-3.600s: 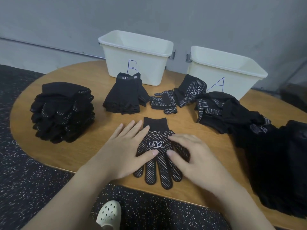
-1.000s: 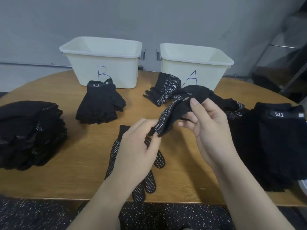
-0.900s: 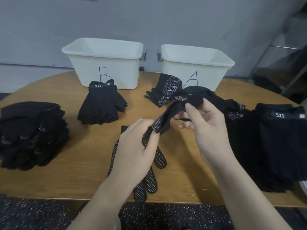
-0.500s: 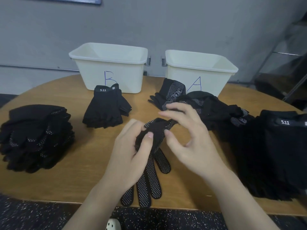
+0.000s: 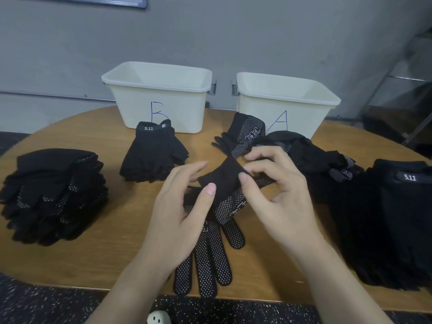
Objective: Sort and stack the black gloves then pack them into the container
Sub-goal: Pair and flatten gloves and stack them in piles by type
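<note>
Both the left hand [image 5: 180,211] and the right hand [image 5: 278,195] pinch one dotted glove [image 5: 228,183] above another glove [image 5: 208,251] lying on the table [image 5: 93,249]

Your workspace: a round-edged wooden table [image 5: 70,258] against a grey wall [image 5: 233,31].

You're looking down at a tabletop of warm brown wood whose curved near edge runs across the bottom of the frame. Below it lies a dark speckled floor [image 5: 35,305], also seen at mid left. The plain grey wall fills the upper frame, with a horizontal rail [image 5: 46,94] at left and the corner of a dark-framed board [image 5: 105,0] at upper left. At far right stands a metal shelf frame [image 5: 402,76]. Lighting is soft and even.
</note>
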A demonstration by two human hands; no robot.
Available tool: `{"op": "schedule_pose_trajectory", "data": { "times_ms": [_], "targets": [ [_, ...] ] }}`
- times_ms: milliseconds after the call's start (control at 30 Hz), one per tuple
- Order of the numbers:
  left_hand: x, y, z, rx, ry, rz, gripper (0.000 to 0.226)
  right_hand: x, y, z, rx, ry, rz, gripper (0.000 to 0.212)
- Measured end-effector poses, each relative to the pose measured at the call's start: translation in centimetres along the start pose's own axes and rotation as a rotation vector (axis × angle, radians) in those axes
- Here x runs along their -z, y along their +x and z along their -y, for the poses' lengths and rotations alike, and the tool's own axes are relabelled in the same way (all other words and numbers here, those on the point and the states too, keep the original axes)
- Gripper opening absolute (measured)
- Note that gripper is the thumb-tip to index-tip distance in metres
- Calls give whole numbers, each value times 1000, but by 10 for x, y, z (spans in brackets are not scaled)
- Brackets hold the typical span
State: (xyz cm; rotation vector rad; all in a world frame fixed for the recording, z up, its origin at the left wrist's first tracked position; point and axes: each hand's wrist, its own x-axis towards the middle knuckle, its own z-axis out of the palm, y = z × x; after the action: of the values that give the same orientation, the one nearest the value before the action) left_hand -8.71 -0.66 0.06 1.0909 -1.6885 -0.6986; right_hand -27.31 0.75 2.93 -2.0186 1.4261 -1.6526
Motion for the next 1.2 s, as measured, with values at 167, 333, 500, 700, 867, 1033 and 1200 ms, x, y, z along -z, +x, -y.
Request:
{"op": "schedule_pose_trajectory", "data": {
  "times_ms": [167,333,500,700,867,1033,1200],
  "targets": [
    [1,0,-3,-73,65,64,24,7,1,6,-75,161,0,11],
    [2,-6,-9,-147,28,115,47,8,-1,25,-138,301,-4,14],
    [28,-21,-34,-14,-319,100,45,18,-4,49,-234,469,135,14],
    [64,-34,-28,215,-398,256,51,19,-4,47,-646,623,567,37],
    [62,-30,-12,293,-245,279,46,4,-4,27,-754,500,642,30],
    [56,-27,10,220,66,247,35,-18,-3,6,-747,302,585,18],
    [50,-18,17,185,145,106,31,-34,3,-1,-689,247,494,14]
  ]
}}
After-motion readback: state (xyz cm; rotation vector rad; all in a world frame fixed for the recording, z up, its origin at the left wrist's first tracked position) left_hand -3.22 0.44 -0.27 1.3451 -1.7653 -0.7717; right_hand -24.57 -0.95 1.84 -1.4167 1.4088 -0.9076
